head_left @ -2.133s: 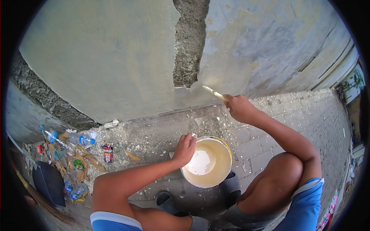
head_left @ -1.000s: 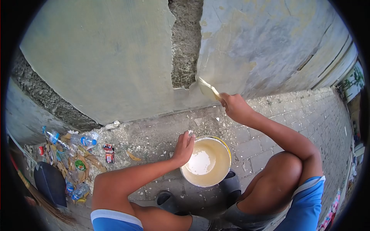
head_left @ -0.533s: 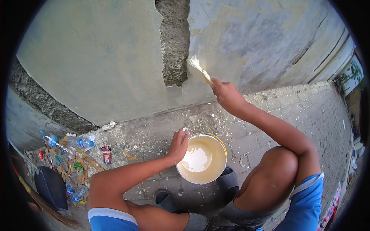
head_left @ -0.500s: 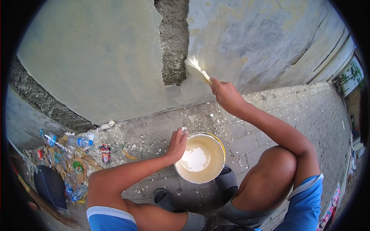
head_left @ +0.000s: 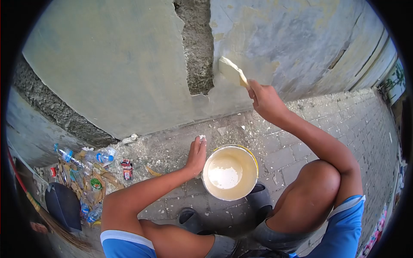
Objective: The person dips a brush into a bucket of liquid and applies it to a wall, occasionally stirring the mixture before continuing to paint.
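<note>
Pale, cream-coloured bristles and a yellowish handle make up the brush, which sits just above the middle of the frame, its tip against the grey-green wall. From the right hand, right of centre, it extends up and to the left; the fingers are curled around the lower end of the handle, so most of its length shows beyond the grip. The bristle end lies just to the right of a rough, bare strip that runs down from the top edge, where the smooth coat is missing.

Below the brush and well apart from it, near the centre of the frame, a bucket with yellow along its upper right rim stands on the paving. White paint lies in its bottom. The left hand is at the bucket's left side, fingers narrow and pointing upward, with something white at their tips; whether they hold it or are only smeared cannot be told.

At the lower left are plastic bottles among dry leaves, a small red and black box, a dark scoop-shaped object and a broom.
</note>
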The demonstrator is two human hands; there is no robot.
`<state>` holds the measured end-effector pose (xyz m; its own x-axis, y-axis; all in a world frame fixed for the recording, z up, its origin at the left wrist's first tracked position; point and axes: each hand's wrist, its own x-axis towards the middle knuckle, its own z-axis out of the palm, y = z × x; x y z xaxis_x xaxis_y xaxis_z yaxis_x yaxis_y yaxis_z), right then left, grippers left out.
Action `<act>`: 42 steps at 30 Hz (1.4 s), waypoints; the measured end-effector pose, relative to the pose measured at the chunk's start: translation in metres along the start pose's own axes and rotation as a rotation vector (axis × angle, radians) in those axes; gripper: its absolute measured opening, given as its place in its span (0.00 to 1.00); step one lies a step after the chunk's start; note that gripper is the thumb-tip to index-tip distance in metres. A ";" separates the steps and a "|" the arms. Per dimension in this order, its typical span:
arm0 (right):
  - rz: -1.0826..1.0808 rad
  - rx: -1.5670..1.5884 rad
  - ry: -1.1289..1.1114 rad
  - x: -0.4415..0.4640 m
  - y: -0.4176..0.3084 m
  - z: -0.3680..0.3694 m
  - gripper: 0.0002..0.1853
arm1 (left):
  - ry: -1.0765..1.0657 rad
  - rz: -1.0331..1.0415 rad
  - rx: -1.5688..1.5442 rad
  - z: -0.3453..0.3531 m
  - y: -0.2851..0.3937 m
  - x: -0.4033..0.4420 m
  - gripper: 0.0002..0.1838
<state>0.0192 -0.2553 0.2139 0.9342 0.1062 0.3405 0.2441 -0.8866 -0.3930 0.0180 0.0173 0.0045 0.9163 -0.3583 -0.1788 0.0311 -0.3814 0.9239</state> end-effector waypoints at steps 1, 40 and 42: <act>-0.019 -0.008 0.064 0.003 -0.001 -0.003 0.14 | -0.006 -0.035 -0.006 -0.001 -0.003 0.001 0.31; 0.200 -0.305 -0.370 -0.009 0.024 0.044 0.08 | -0.054 -0.073 -0.085 -0.012 0.006 0.006 0.36; 0.209 -0.264 -0.316 -0.004 0.003 0.017 0.07 | 0.010 -0.034 -0.110 -0.006 0.000 0.005 0.22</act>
<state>0.0209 -0.2508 0.1972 0.9998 0.0084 -0.0160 0.0054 -0.9835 -0.1808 0.0248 0.0207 0.0061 0.9180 -0.3380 -0.2074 0.1052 -0.2968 0.9491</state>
